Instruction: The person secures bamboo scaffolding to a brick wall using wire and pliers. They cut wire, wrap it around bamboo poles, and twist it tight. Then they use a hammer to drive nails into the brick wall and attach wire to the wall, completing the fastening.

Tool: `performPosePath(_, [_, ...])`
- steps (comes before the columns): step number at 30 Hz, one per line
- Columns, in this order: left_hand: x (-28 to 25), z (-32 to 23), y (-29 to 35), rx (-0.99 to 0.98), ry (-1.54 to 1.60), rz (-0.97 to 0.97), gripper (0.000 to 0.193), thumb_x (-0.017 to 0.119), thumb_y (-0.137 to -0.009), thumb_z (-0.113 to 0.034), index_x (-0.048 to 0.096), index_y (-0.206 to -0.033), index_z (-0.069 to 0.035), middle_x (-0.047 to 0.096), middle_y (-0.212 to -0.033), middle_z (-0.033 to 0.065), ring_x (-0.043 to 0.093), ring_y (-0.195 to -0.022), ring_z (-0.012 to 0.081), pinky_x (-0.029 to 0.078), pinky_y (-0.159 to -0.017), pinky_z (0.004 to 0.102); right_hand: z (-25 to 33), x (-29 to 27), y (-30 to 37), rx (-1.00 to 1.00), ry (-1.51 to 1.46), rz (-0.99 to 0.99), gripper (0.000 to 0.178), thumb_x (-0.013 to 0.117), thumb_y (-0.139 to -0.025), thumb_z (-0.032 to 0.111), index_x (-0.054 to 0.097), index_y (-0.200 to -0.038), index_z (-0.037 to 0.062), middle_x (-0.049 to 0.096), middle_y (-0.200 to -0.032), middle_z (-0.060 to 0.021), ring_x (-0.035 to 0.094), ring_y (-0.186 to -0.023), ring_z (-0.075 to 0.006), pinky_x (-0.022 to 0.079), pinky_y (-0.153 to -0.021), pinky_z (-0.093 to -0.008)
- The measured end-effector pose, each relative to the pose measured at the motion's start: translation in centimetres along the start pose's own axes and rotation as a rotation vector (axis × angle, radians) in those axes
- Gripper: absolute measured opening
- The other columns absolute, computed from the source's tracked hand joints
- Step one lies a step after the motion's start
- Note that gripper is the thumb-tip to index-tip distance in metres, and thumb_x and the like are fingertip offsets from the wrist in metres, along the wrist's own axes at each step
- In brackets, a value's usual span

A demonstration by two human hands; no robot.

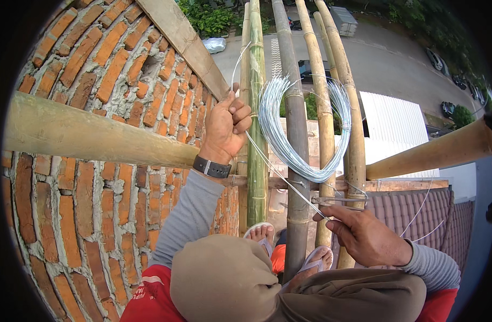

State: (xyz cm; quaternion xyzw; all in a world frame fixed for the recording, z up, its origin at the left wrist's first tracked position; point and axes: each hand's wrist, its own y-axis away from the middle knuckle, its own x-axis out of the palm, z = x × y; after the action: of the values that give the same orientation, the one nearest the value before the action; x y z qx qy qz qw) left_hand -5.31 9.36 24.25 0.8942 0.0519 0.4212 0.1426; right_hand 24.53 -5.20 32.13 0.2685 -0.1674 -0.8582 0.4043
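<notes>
Plain, brown-taupe cloth trousers (pixel 219 273), softly creased, cover the knees. At both sides of the trousers shows bright red shirt fabric (pixel 152 303), with white printing to their left. Wrinkled, long grey cloth sleeves (pixel 189 209) reach beyond the trousers, ending at the bare left hand (pixel 227 126) and right hand (pixel 372 236). A flat, dark wrist strap (pixel 211 168) with a small pale fitting circles the left wrist. Just beyond the trousers are open-toed, pale-strapped sandals (pixel 266 246).
</notes>
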Motion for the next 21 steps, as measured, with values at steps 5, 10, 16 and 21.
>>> performPosePath(5, [1.2, 4.5, 3.0, -0.172, -0.284, 0.188, 0.027, 0.040, -0.112, -0.026, 0.051, -0.132, -0.012, 0.030, -0.073, -0.0064, 0.025, -0.054, 0.0027, 0.018, -0.042, 0.0185, -1.4, 1.4, -0.6, 0.033, 0.021, 0.197, 0.049, 0.051, -0.105, 0.025, 0.038, -0.140, -0.0070, 0.065, -0.103, -0.0300, 0.069, -0.096, -0.0404, 0.053, -0.086, -0.0482])
performPosePath(10, [1.9, 7.0, 6.2, -0.441, -0.274, 0.319, 0.025, 0.042, -0.112, -0.029, 0.051, -0.130, -0.015, 0.032, -0.073, -0.0060, 0.024, -0.052, 0.0020, 0.018, -0.041, 0.0179, -1.8, -3.7, -4.3, 0.011, -0.157, -0.432, 0.077, 0.041, -0.108, 0.048, 0.016, -0.153, -0.0094, 0.061, -0.118, -0.0324, 0.066, -0.109, -0.0351, 0.056, -0.087, -0.0460])
performPosePath(16, [2.0, 6.8, 7.3, -0.518, -0.224, 0.433, 0.028, 0.040, -0.112, -0.031, 0.048, -0.135, -0.016, 0.030, -0.076, -0.0046, 0.024, -0.055, 0.0030, 0.019, -0.043, 0.0173, -1.3, -10.3, -9.1, -0.381, -0.320, -0.887, 0.061, 0.039, -0.110, 0.041, 0.037, -0.150, -0.0053, 0.062, -0.117, -0.0194, 0.070, -0.090, -0.0194, 0.063, -0.069, -0.0295])
performPosePath(21, [0.7, 7.1, 7.3, -0.526, -0.189, 0.467, 0.030, 0.038, -0.112, -0.028, 0.047, -0.135, -0.012, 0.030, -0.076, -0.0040, 0.028, -0.059, 0.0054, 0.028, -0.048, 0.0208, -1.1, -11.2, -9.6, -0.426, -0.584, -0.743, 0.037, 0.057, -0.105, 0.024, 0.062, -0.128, -0.0055, 0.070, -0.095, -0.0130, 0.070, -0.077, -0.0145, 0.062, -0.065, -0.0264])
